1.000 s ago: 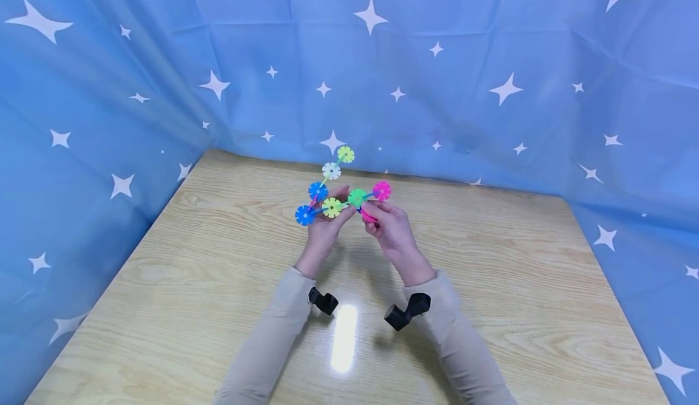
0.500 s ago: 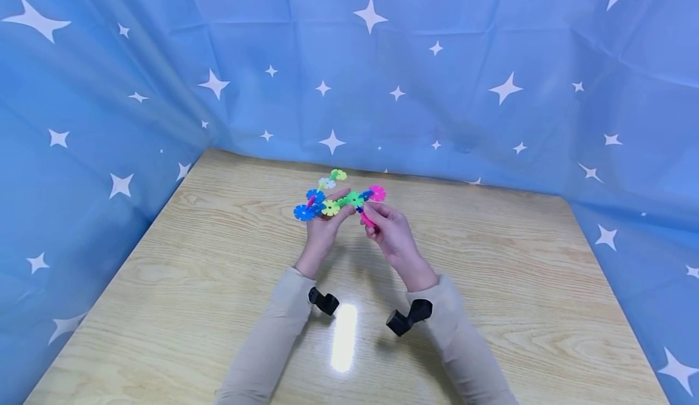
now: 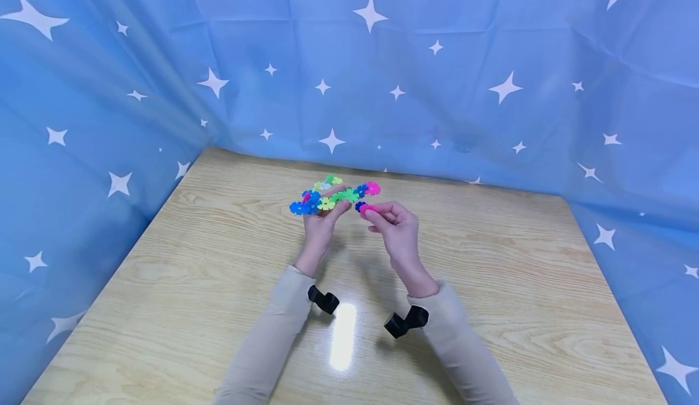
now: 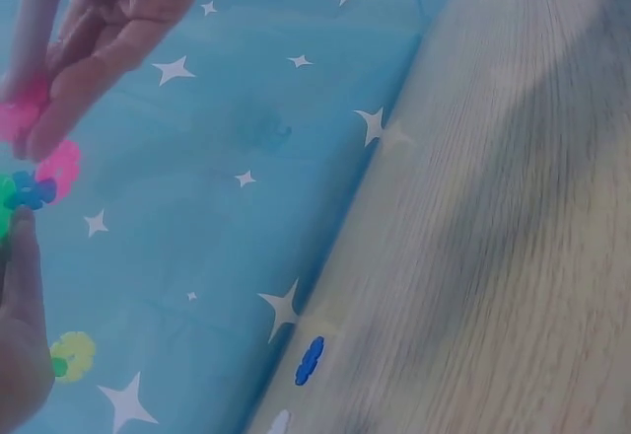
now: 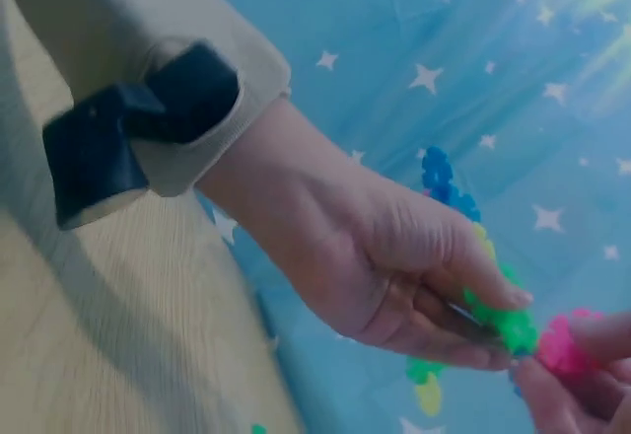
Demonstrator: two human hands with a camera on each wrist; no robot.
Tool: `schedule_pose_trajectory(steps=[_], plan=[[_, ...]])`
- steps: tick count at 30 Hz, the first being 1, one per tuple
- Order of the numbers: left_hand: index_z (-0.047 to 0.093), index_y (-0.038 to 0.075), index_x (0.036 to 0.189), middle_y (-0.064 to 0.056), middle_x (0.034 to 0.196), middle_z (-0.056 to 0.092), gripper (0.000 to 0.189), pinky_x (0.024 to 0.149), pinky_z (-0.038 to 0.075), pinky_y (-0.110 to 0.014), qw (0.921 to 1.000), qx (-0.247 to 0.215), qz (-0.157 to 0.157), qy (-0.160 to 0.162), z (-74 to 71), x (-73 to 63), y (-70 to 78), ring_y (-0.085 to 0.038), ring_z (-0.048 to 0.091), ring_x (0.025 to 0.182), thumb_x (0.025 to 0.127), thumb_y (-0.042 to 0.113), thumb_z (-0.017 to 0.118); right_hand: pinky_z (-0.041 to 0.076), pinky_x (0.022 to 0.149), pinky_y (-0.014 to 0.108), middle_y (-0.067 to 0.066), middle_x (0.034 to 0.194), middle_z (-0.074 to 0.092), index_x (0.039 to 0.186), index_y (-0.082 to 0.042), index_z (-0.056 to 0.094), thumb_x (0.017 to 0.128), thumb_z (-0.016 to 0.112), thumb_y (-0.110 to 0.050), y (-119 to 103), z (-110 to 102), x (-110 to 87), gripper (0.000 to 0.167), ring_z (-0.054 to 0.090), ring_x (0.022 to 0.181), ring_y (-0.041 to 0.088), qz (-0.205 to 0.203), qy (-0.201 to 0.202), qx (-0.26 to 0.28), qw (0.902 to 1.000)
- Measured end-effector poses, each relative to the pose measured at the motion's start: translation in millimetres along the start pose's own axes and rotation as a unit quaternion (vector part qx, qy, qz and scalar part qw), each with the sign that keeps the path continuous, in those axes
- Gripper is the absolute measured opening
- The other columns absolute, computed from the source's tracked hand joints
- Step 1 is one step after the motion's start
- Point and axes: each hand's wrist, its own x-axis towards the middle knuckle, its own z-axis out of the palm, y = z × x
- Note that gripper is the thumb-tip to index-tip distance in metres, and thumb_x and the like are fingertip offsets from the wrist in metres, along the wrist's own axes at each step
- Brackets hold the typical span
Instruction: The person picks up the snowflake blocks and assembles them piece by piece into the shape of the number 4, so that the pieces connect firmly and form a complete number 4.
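Observation:
My left hand (image 3: pixel 319 229) holds a chain of notched plastic discs in several colours between thumb and fingers. The chain bends: blue discs (image 3: pixel 304 203) at its left, green discs (image 3: pixel 347 195) by my thumb, and a pink disc (image 3: pixel 373 188) at its right end. My right hand (image 3: pixel 401 232) pinches another pink disc (image 3: pixel 369 209), which has a dark blue disc (image 3: pixel 360 207) beside it. That dark blue disc is close to the green ones; whether they touch, I cannot tell. In the right wrist view, the left hand's fingers partly cover green discs (image 5: pixel 515 325).
Both hands are above a light wooden table (image 3: pixel 491 283). A blue cloth (image 3: pixel 437 77) with white stars stands behind and at both sides. Black wrist cameras (image 3: pixel 323 300) are strapped over the sleeves. A blue disc (image 4: pixel 309 361) shows low in the left wrist view.
The chain has tipped flatter, its yellow far end coming down, and has shifted slightly left. My right hand has drawn a little away from the left, still pinching the pink disc.

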Motion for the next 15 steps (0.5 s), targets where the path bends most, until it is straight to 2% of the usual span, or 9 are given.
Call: schedule_pose_trajectory(steps=[2, 5, 7, 9, 11, 13, 15], plan=[[0.057, -0.014, 0.116, -0.031, 0.121, 0.054, 0.035, 0.086, 0.054, -0.037, 1.0, -0.001, 0.007, -0.003, 0.3, 0.3, 0.1, -0.016, 0.064, 0.096, 0.085, 0.0, 0.066, 0.053, 0.057, 0.021, 0.0, 0.083, 0.071, 0.094, 0.008, 0.066, 0.083, 0.072, -0.01, 1, 2, 2.0, 0.022, 0.063, 0.071, 0.01, -0.035, 0.025, -0.029, 0.9987], [0.056, -0.015, 0.116, -0.03, 0.121, 0.055, 0.036, 0.086, 0.054, -0.037, 0.9999, 0.002, 0.014, -0.002, 0.9, 0.7, 0.2, -0.015, 0.064, 0.096, 0.085, 0.0, 0.066, 0.049, 0.051, 0.021, 0.009, 0.086, 0.07, 0.091, 0.006, 0.07, 0.081, 0.074, -0.01, 1, 4, 3.6, 0.02, 0.058, 0.065, 0.011, -0.075, 0.04, -0.056, 0.9947], [0.056, -0.016, 0.116, -0.029, 0.12, 0.055, 0.036, 0.085, 0.055, -0.037, 0.9998, 0.006, 0.017, 0.001, 1.8, 0.9, 0.6, -0.015, 0.064, 0.097, 0.085, 0.0, 0.067, 0.052, 0.052, 0.021, 0.016, 0.086, 0.069, 0.091, 0.008, 0.069, 0.082, 0.072, -0.006, -3, 7, 2.0, 0.017, 0.06, 0.063, 0.011, -0.101, 0.038, -0.066, 0.992], [0.057, -0.015, 0.116, -0.027, 0.119, 0.057, 0.037, 0.085, 0.055, -0.037, 0.9998, 0.012, 0.014, 0.01, 3.2, 0.6, 1.4, -0.015, 0.063, 0.097, 0.084, 0.001, 0.068, 0.056, 0.055, 0.023, 0.023, 0.085, 0.067, 0.091, 0.011, 0.068, 0.082, 0.069, 0.0, -7, 10, -0.5, 0.014, 0.063, 0.063, 0.019, -0.136, 0.032, -0.081, 0.987], [0.059, -0.012, 0.115, -0.023, 0.118, 0.06, 0.036, 0.084, 0.055, -0.036, 0.9994, 0.024, 0.005, 0.023, 4.9, 0.2, 2.3, -0.015, 0.063, 0.098, 0.083, 0.002, 0.069, 0.057, 0.057, 0.024, 0.026, 0.082, 0.066, 0.089, 0.014, 0.067, 0.082, 0.067, 0.006, -11, 13, -3.2, 0.01, 0.065, 0.063, 0.029, -0.181, 0.028, -0.109, 0.977], [0.061, -0.009, 0.115, -0.018, 0.117, 0.063, 0.036, 0.085, 0.055, -0.034, 0.9985, 0.039, -0.004, 0.038, 6.3, -0.2, 2.9, -0.015, 0.063, 0.099, 0.083, 0.004, 0.071, 0.057, 0.057, 0.023, 0.027, 0.078, 0.066, 0.087, 0.015, 0.067, 0.081, 0.066, 0.011, -10, 15, -3.2, 0.007, 0.065, 0.062, 0.036, -0.232, 0.032, -0.145, 0.9612], [0.063, -0.005, 0.114, -0.013, 0.115, 0.065, 0.035, 0.085, 0.054, -0.03, 0.997, 0.056, -0.011, 0.053, 7.4, -0.2, 2.8, -0.014, 0.062, 0.102, 0.082, 0.006, 0.072, 0.056, 0.056, 0.021, 0.026, 0.076, 0.065, 0.084, 0.016, 0.066, 0.079, 0.066, 0.014, -3, 16, -0.3, 0.005, 0.064, 0.059, 0.037, -0.276, 0.035, -0.171, 0.9452]])
